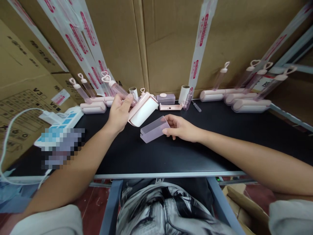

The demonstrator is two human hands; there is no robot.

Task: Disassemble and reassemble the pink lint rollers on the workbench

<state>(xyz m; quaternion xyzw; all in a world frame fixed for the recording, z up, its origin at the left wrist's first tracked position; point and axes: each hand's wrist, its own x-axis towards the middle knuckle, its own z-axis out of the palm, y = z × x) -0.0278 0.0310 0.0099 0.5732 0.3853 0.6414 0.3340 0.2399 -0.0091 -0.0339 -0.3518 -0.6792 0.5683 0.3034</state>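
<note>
My left hand (119,112) is closed round the handle of a pink lint roller (143,111), whose white roll points down to the right above the black table (171,153). My right hand (179,128) pinches a translucent pink cover (154,129) just below and right of the roller head. The two parts are close but apart.
Finished pink rollers with clear heart-topped handles lie in rows at back left (94,107) and back right (251,105). Small roll cores (184,93), a pink bracket (171,107) and a lilac part (165,98) sit at the back middle. Cardboard boxes (171,42) wall the rear. A power strip (62,122) lies left.
</note>
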